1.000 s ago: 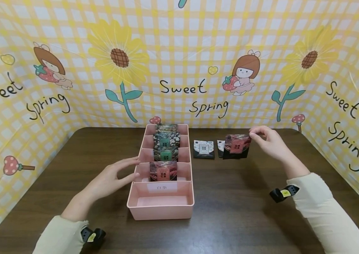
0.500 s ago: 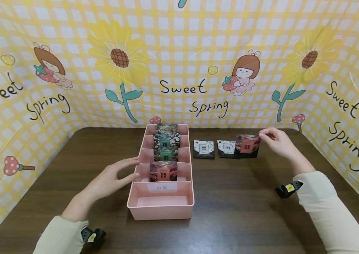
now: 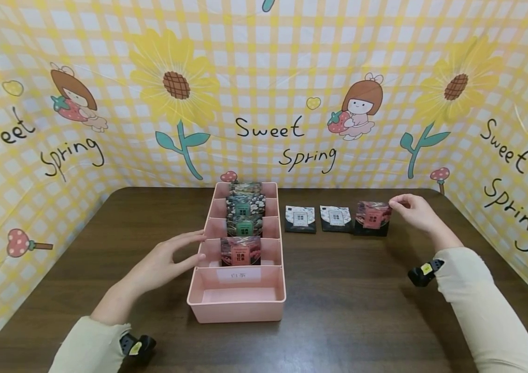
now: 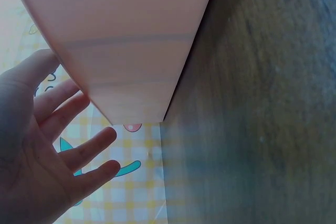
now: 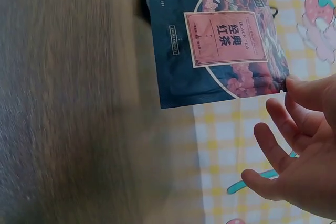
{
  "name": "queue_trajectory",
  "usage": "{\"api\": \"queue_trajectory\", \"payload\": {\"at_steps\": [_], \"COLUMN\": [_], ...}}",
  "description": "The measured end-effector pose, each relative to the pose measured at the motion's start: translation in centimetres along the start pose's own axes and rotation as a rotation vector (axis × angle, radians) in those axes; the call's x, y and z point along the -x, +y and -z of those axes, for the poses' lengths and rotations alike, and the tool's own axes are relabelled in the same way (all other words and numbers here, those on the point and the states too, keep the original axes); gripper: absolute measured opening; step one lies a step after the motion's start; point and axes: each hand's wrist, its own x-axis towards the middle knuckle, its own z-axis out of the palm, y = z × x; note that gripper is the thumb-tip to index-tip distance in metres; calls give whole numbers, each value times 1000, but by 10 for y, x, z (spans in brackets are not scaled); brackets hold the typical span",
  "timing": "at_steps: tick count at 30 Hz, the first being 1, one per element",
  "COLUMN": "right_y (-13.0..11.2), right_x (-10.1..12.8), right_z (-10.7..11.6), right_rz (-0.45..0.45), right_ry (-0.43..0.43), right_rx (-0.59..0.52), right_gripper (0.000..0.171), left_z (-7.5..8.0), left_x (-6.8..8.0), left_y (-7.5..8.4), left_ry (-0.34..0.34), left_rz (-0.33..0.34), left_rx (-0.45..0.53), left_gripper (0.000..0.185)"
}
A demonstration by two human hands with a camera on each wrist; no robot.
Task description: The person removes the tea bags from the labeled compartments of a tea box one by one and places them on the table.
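My right hand [image 3: 415, 215] pinches a red-and-black tea sachet [image 3: 372, 218] by its upper right corner, thumb against fingertips. The right wrist view shows that sachet [image 5: 226, 40] with "BLACK TEA" on a pink label, its other fingers spread loosely. At the left side of a long pink divided box [image 3: 236, 312], my left hand [image 3: 161, 267] touches the rim with relaxed fingers and thumb. From the left wrist, the hand [image 4: 37, 150] lies along the edge of the pink wall [image 4: 126, 30]. A similar red sachet [image 3: 240, 253] stands in the box's second compartment from the front.
Two white-and-black sachets, one nearer the box [image 3: 300, 219] and one farther right [image 3: 336, 219], lie on the dark wooden table [image 3: 338, 311]. Green sachets [image 3: 244, 226] fill rear compartments; a white label [image 3: 239, 275] marks the front one. A yellow checked cloth [image 3: 264, 62] hangs behind.
My right hand has carried the red sachet rightward and lowered it slightly, from overlapping the right white sachet to beside it. The left hand has stayed at the box.
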Motion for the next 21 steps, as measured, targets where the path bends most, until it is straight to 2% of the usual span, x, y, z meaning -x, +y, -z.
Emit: {"api": "queue_trajectory", "payload": {"at_steps": [7,21], "right_y": [10,13], "right_x": [-7,-22], "right_z": [0,-10], "right_rz": [-23,-48], "right_ry": [-54,9], "right_rx": [-18,-16], "right_gripper": [45,40], "left_z": [0,0], "left_x": [-1,-1], "left_y": [-1,-3], "left_ry": [13,-4], "left_rz": [-12,9], "left_rx": [-12,-5], "left_gripper": [47,48]}}
